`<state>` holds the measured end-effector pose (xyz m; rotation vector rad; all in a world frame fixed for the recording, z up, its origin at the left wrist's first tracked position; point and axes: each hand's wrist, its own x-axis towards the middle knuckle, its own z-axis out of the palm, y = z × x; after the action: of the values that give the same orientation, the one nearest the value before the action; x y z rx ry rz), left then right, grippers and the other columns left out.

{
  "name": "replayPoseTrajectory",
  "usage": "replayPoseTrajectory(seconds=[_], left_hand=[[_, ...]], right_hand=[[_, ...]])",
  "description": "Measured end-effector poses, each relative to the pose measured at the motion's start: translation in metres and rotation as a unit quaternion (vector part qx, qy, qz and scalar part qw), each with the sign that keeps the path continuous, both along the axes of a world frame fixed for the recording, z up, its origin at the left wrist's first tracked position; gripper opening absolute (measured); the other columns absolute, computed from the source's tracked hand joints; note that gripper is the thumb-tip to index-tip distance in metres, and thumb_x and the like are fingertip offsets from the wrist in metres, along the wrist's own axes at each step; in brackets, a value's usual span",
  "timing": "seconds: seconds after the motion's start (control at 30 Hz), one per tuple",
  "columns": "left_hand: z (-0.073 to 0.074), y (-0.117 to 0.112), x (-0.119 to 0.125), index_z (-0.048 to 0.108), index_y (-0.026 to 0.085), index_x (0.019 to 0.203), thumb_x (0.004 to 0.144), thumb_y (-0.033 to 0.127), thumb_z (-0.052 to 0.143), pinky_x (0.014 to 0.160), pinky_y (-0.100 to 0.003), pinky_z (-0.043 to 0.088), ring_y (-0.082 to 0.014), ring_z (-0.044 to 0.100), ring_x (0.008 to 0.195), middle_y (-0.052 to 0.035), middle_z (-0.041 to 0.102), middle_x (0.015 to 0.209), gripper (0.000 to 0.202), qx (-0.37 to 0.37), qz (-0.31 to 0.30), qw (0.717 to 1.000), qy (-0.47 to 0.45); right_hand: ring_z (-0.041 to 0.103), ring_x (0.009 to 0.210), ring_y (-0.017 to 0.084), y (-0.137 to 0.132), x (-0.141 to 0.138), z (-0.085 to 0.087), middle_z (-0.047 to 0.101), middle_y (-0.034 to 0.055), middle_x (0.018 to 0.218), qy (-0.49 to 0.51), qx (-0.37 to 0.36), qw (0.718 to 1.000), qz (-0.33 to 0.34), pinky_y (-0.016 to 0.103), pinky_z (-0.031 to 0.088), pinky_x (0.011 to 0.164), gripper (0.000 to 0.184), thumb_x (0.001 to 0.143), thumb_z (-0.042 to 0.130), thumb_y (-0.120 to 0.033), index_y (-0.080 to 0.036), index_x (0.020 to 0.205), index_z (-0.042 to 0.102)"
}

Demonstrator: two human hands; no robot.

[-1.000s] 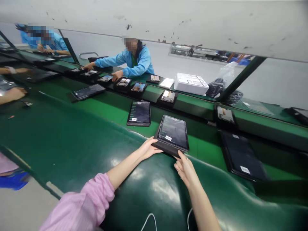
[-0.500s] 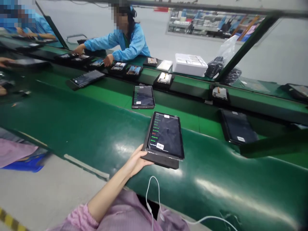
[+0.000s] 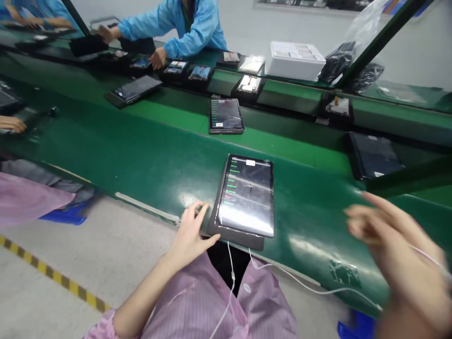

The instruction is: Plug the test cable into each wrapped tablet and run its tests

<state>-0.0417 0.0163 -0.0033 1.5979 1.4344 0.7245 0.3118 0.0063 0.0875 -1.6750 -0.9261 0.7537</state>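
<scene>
A tablet [image 3: 247,195] in a dark case lies on the near green belt [image 3: 141,160], its lit screen showing lines of coloured text. My left hand [image 3: 192,230] grips its lower left corner, thumb on the near edge and fingers along the left side. My right hand [image 3: 388,240] hovers to the right above the belt, blurred by motion, fingers seeming stretched out. A thin white cable [image 3: 300,282] runs from my lap toward that hand; whether the hand holds it is unclear.
Another lit tablet [image 3: 226,115] lies on the middle belt, with a dark one [image 3: 374,153] to the right. Small trays with screens [image 3: 249,84] and a white box [image 3: 296,59] line the far bench, where a person in blue [image 3: 190,23] works. A neighbour's hand [image 3: 12,123] is at left.
The tablet has come down from its lifted tilt to lie near the belt's front edge, still in my left hand. My right hand, out of view half a second ago, has swung in at right.
</scene>
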Motion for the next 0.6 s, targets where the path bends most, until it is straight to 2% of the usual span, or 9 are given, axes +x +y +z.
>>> replayPoseTrajectory(seconds=[0.07,0.13,0.2,0.27,0.37,0.6], left_hand=[[-0.001,-0.001,0.002,0.032,0.028,0.155,0.071,0.040,0.083,0.122,-0.059,0.023,-0.0408,0.028,0.150,-0.0154,0.032,0.161,0.099,0.021,-0.020,0.999,0.036],[-0.006,-0.002,0.009,0.020,0.026,0.159,0.070,0.041,0.086,0.124,-0.061,0.009,-0.0407,0.022,0.153,-0.0180,0.027,0.165,0.112,0.019,-0.047,0.998,0.023],[-0.013,-0.003,0.019,0.020,0.026,0.158,0.070,0.040,0.087,0.124,-0.062,-0.001,-0.0401,0.023,0.153,-0.0196,0.029,0.164,0.112,0.014,-0.062,0.998,-0.003],[-0.018,-0.004,0.028,0.023,0.026,0.157,0.071,0.041,0.086,0.123,-0.061,-0.004,-0.0393,0.024,0.153,-0.0197,0.030,0.163,0.108,0.006,-0.054,0.998,-0.029],[-0.022,-0.006,0.034,0.021,0.028,0.158,0.073,0.044,0.086,0.125,-0.059,-0.001,-0.0384,0.026,0.152,-0.0184,0.033,0.163,0.108,0.001,-0.037,0.998,-0.053],[-0.020,-0.007,0.031,0.018,0.028,0.159,0.073,0.048,0.086,0.126,-0.055,0.003,-0.0375,0.023,0.153,-0.0151,0.032,0.164,0.111,-0.021,-0.031,0.998,-0.053]], right_hand=[[0.069,0.087,0.027,0.047,-0.006,-0.011,0.071,0.0039,0.107,-0.117,0.011,0.989,0.094,0.055,0.058,0.088,0.035,0.077,0.059,-0.037,-0.038,0.111,0.070],[0.066,0.110,0.029,0.099,-0.015,-0.028,0.071,0.0091,0.119,-0.190,0.014,0.965,0.179,0.057,0.050,0.103,0.046,0.075,0.051,-0.030,-0.023,0.118,0.068],[0.062,0.122,0.028,0.145,-0.024,-0.045,0.069,0.0112,0.125,-0.258,-0.033,0.940,0.219,0.052,0.043,0.112,0.049,0.075,0.046,-0.022,-0.017,0.117,0.069],[0.061,0.124,0.027,0.174,-0.030,-0.055,0.071,0.0085,0.122,-0.289,-0.063,0.923,0.246,0.046,0.042,0.114,0.047,0.075,0.044,-0.018,-0.017,0.111,0.073],[0.063,0.121,0.027,0.189,-0.030,-0.061,0.075,0.0045,0.114,-0.295,-0.077,0.914,0.267,0.044,0.044,0.113,0.042,0.076,0.044,-0.017,-0.020,0.102,0.077],[0.065,0.119,0.029,0.171,-0.026,-0.060,0.074,0.0044,0.116,-0.333,-0.084,0.890,0.301,0.046,0.048,0.109,0.045,0.080,0.044,-0.019,-0.021,0.110,0.077]])
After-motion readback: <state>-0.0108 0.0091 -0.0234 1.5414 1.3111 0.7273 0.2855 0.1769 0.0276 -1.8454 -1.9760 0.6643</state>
